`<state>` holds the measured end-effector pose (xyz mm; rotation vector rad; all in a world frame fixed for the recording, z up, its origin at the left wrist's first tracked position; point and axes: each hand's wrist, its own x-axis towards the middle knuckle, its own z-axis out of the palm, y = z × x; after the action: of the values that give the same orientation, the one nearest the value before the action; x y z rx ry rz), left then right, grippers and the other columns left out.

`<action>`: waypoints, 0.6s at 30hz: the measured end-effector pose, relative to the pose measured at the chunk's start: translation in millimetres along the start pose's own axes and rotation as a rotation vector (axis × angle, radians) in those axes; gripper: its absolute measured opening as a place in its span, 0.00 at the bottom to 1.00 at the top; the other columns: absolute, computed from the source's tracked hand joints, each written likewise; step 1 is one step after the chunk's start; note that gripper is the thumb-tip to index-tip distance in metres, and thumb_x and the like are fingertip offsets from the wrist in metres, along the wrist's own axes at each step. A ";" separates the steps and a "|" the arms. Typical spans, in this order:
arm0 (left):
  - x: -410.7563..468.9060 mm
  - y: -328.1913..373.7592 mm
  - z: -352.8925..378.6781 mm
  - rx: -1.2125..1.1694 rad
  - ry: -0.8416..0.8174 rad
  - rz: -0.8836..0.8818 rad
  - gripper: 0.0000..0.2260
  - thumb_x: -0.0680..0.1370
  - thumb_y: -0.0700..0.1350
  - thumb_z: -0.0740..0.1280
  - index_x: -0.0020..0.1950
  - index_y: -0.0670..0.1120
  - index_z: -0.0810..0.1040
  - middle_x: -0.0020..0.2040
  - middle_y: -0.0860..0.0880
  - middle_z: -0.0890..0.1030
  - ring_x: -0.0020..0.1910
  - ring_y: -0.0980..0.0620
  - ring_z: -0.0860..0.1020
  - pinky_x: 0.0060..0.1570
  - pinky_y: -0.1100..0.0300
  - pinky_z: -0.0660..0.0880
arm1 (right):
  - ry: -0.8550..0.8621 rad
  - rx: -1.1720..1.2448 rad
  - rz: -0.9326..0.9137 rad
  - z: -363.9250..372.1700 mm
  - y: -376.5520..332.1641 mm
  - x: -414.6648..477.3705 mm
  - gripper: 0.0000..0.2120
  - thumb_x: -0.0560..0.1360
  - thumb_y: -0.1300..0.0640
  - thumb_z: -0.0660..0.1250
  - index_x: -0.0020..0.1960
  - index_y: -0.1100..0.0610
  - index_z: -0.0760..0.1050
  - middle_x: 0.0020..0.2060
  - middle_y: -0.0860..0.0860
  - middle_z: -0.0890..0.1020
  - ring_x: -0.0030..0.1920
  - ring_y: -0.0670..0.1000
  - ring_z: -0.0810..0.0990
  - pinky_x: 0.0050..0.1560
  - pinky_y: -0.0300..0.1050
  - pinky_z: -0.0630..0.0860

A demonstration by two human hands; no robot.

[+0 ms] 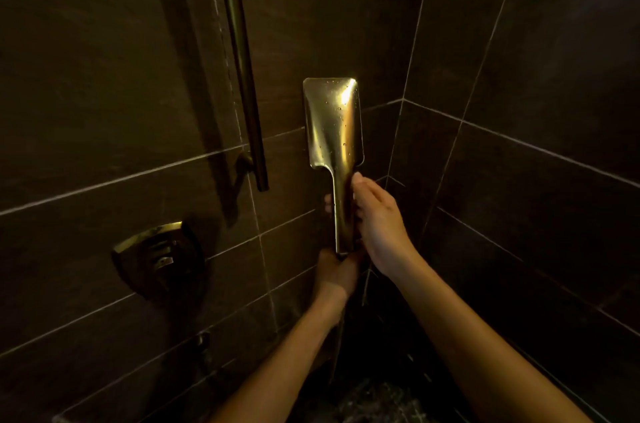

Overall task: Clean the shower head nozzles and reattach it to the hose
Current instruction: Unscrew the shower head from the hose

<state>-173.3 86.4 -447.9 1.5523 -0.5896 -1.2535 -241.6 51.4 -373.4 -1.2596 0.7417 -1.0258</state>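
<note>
A gold rectangular shower head [333, 124] stands upright in front of the dark tiled corner, its smooth wet back toward me, so the nozzles are hidden. My right hand [377, 225] wraps around its slim handle from the right. My left hand [337, 272] is closed around the bottom end of the handle, where the hose joins. The hose [337, 346] is barely visible, hanging dark below my left wrist.
A gold slide bar [242, 69] runs down the wall at the left of the shower head, ending at a bracket. A gold valve handle plate [161, 256] sits lower left on the wall. Dark tiled walls meet in a corner behind; the floor is dark below.
</note>
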 end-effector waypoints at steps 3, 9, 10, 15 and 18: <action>-1.9 1.9 -0.1 0.043 -0.034 0.026 0.05 0.80 0.44 0.65 0.44 0.50 0.75 0.36 0.51 0.76 0.32 0.55 0.73 0.31 0.61 0.68 | -0.002 0.041 0.003 3.4 -0.2 0.9 0.16 0.84 0.47 0.58 0.57 0.56 0.78 0.43 0.53 0.83 0.44 0.52 0.82 0.50 0.49 0.79; -13.7 -2.2 1.0 0.117 -0.167 0.015 0.06 0.81 0.42 0.63 0.45 0.51 0.74 0.36 0.52 0.76 0.32 0.57 0.73 0.32 0.64 0.68 | -0.007 0.236 0.089 1.7 2.5 -0.6 0.17 0.84 0.45 0.54 0.59 0.54 0.76 0.41 0.50 0.80 0.33 0.46 0.76 0.37 0.42 0.74; -16.1 0.3 1.2 0.107 -0.149 0.012 0.05 0.81 0.42 0.64 0.45 0.50 0.74 0.36 0.52 0.76 0.33 0.56 0.73 0.32 0.63 0.68 | -0.011 0.167 0.067 1.4 3.8 -1.2 0.18 0.84 0.43 0.53 0.59 0.52 0.77 0.41 0.50 0.80 0.34 0.46 0.77 0.39 0.43 0.75; -12.4 2.3 -0.1 0.095 -0.004 0.060 0.04 0.77 0.43 0.68 0.50 0.44 0.76 0.44 0.44 0.80 0.39 0.51 0.78 0.38 0.57 0.74 | 0.081 -0.195 -0.196 2.7 14.8 -5.5 0.17 0.77 0.40 0.66 0.61 0.47 0.75 0.48 0.44 0.82 0.48 0.47 0.82 0.50 0.50 0.81; -12.6 4.4 -1.1 0.079 0.036 0.114 0.06 0.76 0.40 0.69 0.38 0.45 0.79 0.35 0.47 0.81 0.35 0.51 0.78 0.34 0.58 0.73 | 0.140 -0.293 -0.269 1.8 15.5 -4.5 0.13 0.80 0.42 0.65 0.58 0.48 0.79 0.49 0.49 0.82 0.52 0.49 0.81 0.56 0.54 0.79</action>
<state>-175.7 95.8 -438.6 1.5804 -0.7023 -1.1261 -238.5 56.2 -388.6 -1.5831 0.8689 -1.2667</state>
